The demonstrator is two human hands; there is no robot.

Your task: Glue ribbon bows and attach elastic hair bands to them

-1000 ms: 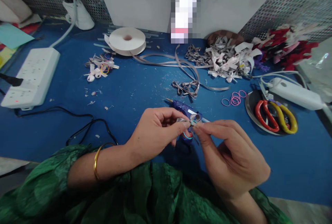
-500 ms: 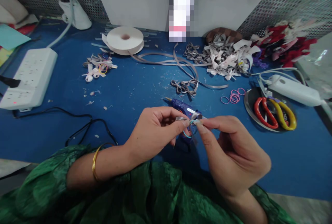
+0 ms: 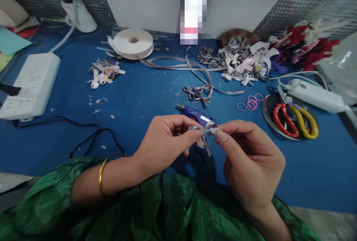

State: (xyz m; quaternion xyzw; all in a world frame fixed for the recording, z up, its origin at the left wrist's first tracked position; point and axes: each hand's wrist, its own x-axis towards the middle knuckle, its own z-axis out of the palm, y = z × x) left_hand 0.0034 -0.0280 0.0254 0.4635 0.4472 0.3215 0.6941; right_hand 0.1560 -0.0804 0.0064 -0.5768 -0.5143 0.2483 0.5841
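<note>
My left hand [image 3: 170,138] pinches one side of a small grey ribbon bow [image 3: 207,148] between thumb and forefinger. On its other side, my right hand [image 3: 251,159] grips a loop of the same bow with thumb and fingertips. A thin turquoise elastic band [image 3: 199,145] hangs in a loop at the bow's middle, and a ribbon tail points down. Fingertips hide part of the bow. Just behind and below the hands lies a blue glue gun [image 3: 195,114], its nozzle pointing to the upper left and its handle partly covered.
Grey bows [image 3: 198,93], pink elastic bands [image 3: 251,103] and a ribbon spool [image 3: 133,42] lie beyond my hands. Scissors with red and yellow handles [image 3: 304,122] rest on a dark round dish at right. A power strip [image 3: 33,81] and black cable [image 3: 83,122] are at left.
My right hand has shifted its grip and turned slightly, its fingertips a little farther right. More of the turquoise band and the ribbon tail now shows. My left hand stays put.
</note>
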